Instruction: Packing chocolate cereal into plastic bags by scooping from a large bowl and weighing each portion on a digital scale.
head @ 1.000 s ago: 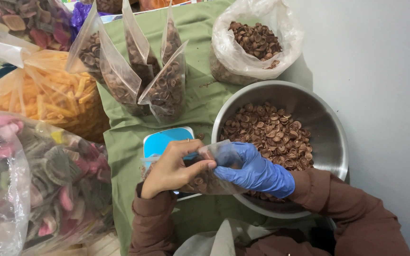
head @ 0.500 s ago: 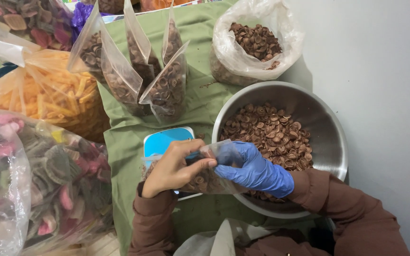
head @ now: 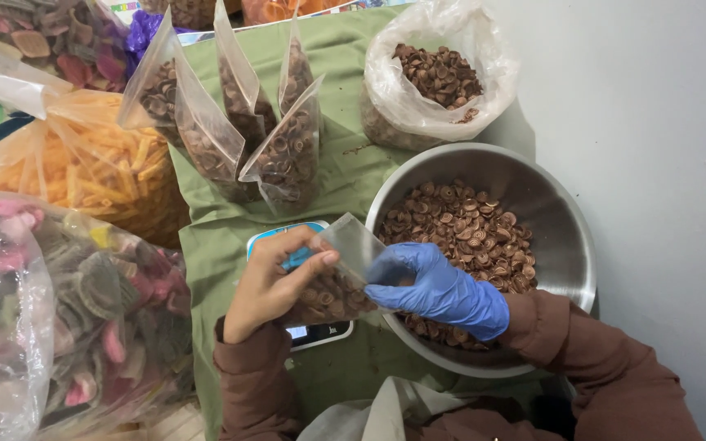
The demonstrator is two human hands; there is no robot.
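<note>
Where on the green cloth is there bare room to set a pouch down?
Bare cloth lies between the filled pouches, the sack and the bowl; another strip left of the scale. Around both hands it is crowded.

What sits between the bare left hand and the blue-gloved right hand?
In the head view, a small clear plastic pouch of brown ring-shaped pieces, gripped by both left hand and right hand.

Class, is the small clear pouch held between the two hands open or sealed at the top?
Open: the left hand and gloved right hand hold the small clear pouch with its mouth spread apart, brown pieces showing inside.
</note>
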